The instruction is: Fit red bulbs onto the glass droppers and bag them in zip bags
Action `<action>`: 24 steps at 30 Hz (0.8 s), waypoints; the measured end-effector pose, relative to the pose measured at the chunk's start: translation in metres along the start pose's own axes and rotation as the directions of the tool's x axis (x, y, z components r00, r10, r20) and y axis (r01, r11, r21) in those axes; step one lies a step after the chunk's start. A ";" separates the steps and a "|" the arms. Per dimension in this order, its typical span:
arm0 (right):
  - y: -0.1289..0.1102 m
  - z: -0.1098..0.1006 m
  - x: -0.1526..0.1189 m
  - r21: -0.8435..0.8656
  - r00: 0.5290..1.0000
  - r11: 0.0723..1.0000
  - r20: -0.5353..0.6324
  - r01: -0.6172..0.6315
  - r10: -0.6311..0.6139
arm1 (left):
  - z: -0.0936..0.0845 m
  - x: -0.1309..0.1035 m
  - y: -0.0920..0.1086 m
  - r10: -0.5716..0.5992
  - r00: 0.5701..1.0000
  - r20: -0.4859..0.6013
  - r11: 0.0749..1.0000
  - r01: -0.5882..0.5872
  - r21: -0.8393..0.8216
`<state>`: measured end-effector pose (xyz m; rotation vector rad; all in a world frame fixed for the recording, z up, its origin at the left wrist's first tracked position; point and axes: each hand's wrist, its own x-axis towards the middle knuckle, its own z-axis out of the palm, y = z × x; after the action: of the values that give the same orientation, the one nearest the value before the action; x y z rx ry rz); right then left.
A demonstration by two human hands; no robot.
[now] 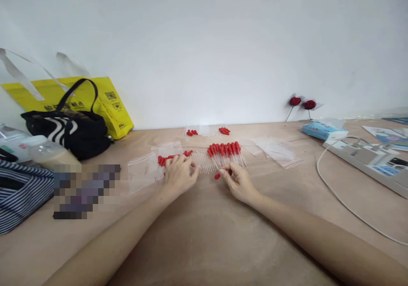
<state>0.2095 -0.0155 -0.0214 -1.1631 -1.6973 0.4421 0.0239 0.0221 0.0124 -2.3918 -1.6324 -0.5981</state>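
Note:
My left hand reaches over a loose group of red-bulbed glass droppers, fingers bent down and thumb apart from them. Its fingertips are partly hidden, and I see nothing gripped there. My right hand is pinched closed on a dropper, whose red bulb sticks out left of the fingertips; its tube is mostly hidden. Just beyond that hand, several droppers lie side by side, bulbs facing the wall. Between the hands, thin clear tubes lie on the wooden table.
Clear plastic bags lie at left and right. More red bulbs lie near the wall. At left are a yellow bag, a black bag and a bottle. A tissue pack, power strip and cable occupy the right.

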 end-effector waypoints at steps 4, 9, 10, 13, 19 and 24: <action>0.003 -0.004 0.001 -0.024 0.994 0.997 -0.072 -0.079 0.077 | 0.004 0.024 -0.013 -0.184 0.979 0.082 0.955 0.159 0.250; 0.008 -0.006 -0.002 -0.145 1.000 0.989 -0.020 -0.002 -0.001 | 0.016 0.038 -0.012 -0.256 0.957 0.139 0.917 0.195 0.347; 0.009 -0.006 -0.003 -0.172 1.000 0.985 0.004 0.024 -0.024 | 0.018 0.040 -0.011 -0.260 0.955 0.145 0.915 0.196 0.353; 0.009 -0.006 -0.003 -0.224 0.993 0.970 0.091 0.099 -0.080 | 0.019 0.045 -0.009 -0.264 0.952 0.157 0.911 0.193 0.363; 0.008 -0.007 -0.001 -0.282 0.963 0.935 0.218 0.216 -0.157 | -0.003 0.036 -0.006 -0.174 0.978 0.112 0.933 0.127 0.336; 0.011 -0.006 0.000 -0.322 0.935 0.895 0.273 0.309 -0.225 | -0.009 0.001 -0.005 0.166 0.986 0.023 0.986 -0.164 -0.041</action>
<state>0.2199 -0.0121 -0.0268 -1.1395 -2.1751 0.0908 0.0172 0.0212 0.0204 -2.5411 -1.4258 -0.5751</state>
